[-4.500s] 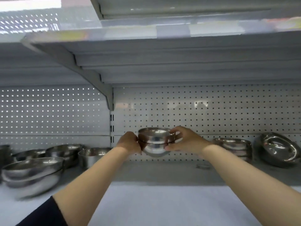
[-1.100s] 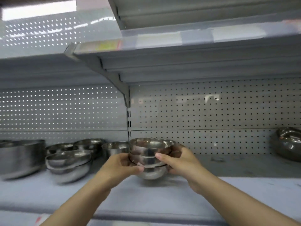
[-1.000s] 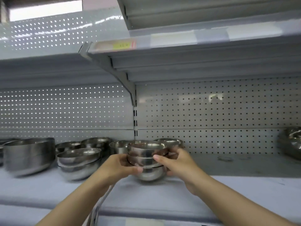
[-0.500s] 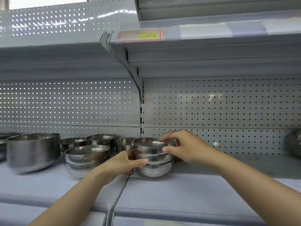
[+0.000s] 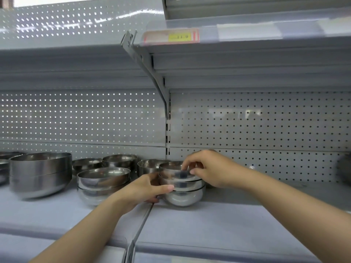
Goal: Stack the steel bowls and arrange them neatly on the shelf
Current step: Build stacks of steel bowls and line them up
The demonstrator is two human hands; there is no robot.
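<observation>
A stack of three small steel bowls point(image 5: 182, 190) stands on the grey shelf point(image 5: 228, 224), just right of the seam between two shelf boards. My left hand point(image 5: 144, 188) holds the stack's left side, thumb across the middle bowl. My right hand point(image 5: 207, 168) pinches the rim of the top bowl from the right. To the left stand another stack of wider bowls point(image 5: 103, 182), a large deep bowl point(image 5: 40, 173), and several small bowls point(image 5: 119, 161) at the back.
A perforated back panel point(image 5: 256, 126) closes the shelf behind. An upper shelf with a yellow price tag point(image 5: 179, 37) hangs overhead on a bracket point(image 5: 152, 73). Part of another steel bowl point(image 5: 344, 168) shows at the far right edge.
The stack of small bowls has come down from the air and moved left, now resting on the shelf beside the other bowls. My right hand has shifted up to the top rim.
</observation>
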